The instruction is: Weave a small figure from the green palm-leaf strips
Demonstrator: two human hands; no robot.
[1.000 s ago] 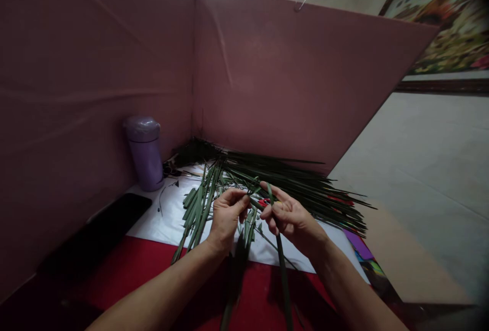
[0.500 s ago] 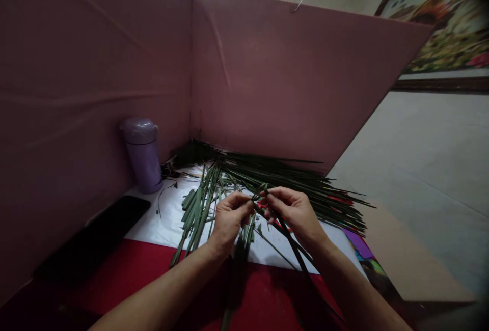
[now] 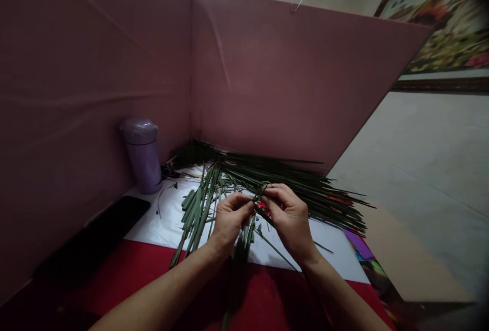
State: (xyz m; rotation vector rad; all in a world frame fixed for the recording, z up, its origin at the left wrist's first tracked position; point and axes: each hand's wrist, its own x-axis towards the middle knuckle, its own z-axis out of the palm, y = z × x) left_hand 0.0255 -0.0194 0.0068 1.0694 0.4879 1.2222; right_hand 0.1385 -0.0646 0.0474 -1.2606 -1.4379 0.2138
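Thumb and fingers of my left hand (image 3: 231,219) pinch a green leaf strip (image 3: 263,215) at its folded part. My right hand (image 3: 288,214) is closed close beside it, its fingertips on a small loop (image 3: 264,186) of the same leaf. The long end of the strip hangs toward me, partly hidden by my hands. Beneath and behind the hands, cut leaf strips (image 3: 200,203) lie on a white sheet (image 3: 171,219). Something small and red (image 3: 262,205) shows between my hands; its kind is unclear.
A pile of long dark leaves (image 3: 290,178) stretches along the pink partition (image 3: 267,76). At left stand a purple tumbler (image 3: 143,160) and a dark flat object (image 3: 95,234). A red cloth (image 3: 153,270) covers the near side. A purple patch (image 3: 359,243) lies at the right edge.
My right hand has turned and drawn in slightly left, closer to my left hand. The leaf loop above the fingers has shifted. The long strips hanging below my right hand no longer show.
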